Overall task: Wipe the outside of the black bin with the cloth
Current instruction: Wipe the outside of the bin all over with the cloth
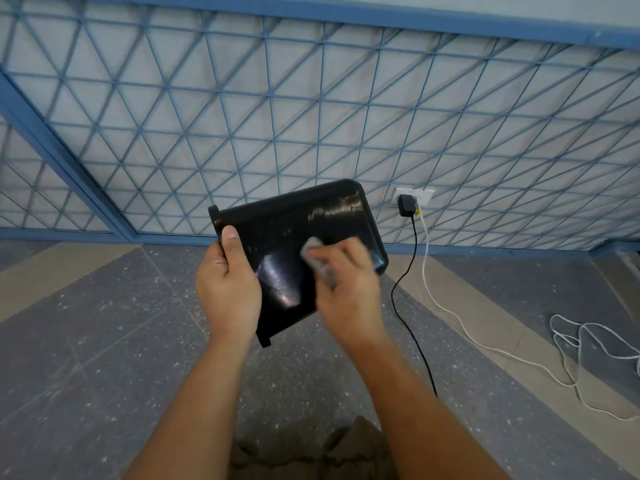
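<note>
Floor [104,341]: grey speckled tiles with beige strips running diagonally. Far side: pale wall behind a blue metal lattice grille [277,116], triangle pattern, heavy blue frame along the base.

Wall socket [420,195]: white plate, low on the wall, just right of the bin's far corner. Black adapter [406,205] is plugged in. Its black cable [408,306] drops to the floor and runs toward the near side. A white cable [485,344] also comes from the socket, trails right and ends in loose loops at the right edge. Olive-brown fabric [311,448] at the near bottom centre; can't tell what it is.

Black bin [287,223]: centre of view, held in the air above the floor, tilted, one broad outer side facing the camera. Glossy glare patch near the middle, pale smears toward the far right corner.

Left hand [228,282]: grips the bin's left edge, thumb [230,240] flat on the facing side. Fingers are wrapped behind, not visible.

Right hand [349,285]: blurred. Fingers are curled round a small grey-white cloth [313,251], which is pressed onto the bin's facing side, right of centre. Exact finger layout can't be read through the blur.
</note>
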The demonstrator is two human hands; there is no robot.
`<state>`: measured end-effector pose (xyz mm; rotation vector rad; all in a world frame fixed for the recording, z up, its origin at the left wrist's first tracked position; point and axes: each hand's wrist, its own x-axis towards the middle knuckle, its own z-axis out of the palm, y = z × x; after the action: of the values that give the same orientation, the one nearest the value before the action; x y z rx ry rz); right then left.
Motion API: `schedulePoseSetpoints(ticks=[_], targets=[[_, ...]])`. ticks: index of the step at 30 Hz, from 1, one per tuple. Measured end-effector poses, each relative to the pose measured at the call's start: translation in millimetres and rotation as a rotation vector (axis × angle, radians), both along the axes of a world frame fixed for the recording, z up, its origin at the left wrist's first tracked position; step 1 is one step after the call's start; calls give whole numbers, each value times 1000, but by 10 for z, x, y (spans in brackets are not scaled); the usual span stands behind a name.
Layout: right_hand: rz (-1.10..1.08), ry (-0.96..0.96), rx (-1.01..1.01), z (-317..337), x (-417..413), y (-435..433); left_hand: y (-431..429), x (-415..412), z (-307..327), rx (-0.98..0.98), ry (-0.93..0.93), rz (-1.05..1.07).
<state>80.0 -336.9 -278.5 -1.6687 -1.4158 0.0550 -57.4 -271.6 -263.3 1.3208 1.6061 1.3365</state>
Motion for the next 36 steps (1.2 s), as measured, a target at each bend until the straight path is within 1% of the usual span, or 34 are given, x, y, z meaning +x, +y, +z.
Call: schedulePoseSetpoints(ticks=[2,3,4,8,9,10,12,15,17,18,20,22,24,26,28,32,34,36], targets=[[-154,90,1,-35,190,-25,-21,-11,-5,1,23,-14],[-167,96,-21,-31,180,-43,-32,-3,-12,8,22,-24],[-134,76,-49,-19,103,-66,-49,23,-22,13,18,-34],[193,-37,-45,78,-362,-71,-57,80,-41,13,27,-41],[224,-51,-47,94,-385,-44,-41,66,-47,12,18,-42],[210,-50,-40,103,-349,-16,-27,45,-51,9,5,-40],[60,26,-29,86,-145,20,2,-4,-41,10,-11,-20],[-278,203,-55,40,283,17,2,-54,-7,30,9,-45],[-380,244,-29,25,395,30,-33,-48,-1,56,35,-84],[-378,242,-16,41,361,50,-55,-26,-4,74,46,-102],[-277,187,-16,109,114,92,-96,33,-14,123,98,-128],[-81,110,3,173,-232,113,-105,69,-40,140,152,-136],[87,81,25,207,-460,103,-81,65,-82,127,138,-143],[122,73,46,197,-427,111,-63,41,-102,119,123,-141],[-4,86,71,146,-203,125,-76,20,-71,139,151,-152],[-403,255,40,37,362,83,-131,12,-18,168,120,-239],[-486,312,42,5,477,66,-136,9,-18,173,115,-267],[-469,319,49,38,413,102,-132,27,-31,170,129,-277]])
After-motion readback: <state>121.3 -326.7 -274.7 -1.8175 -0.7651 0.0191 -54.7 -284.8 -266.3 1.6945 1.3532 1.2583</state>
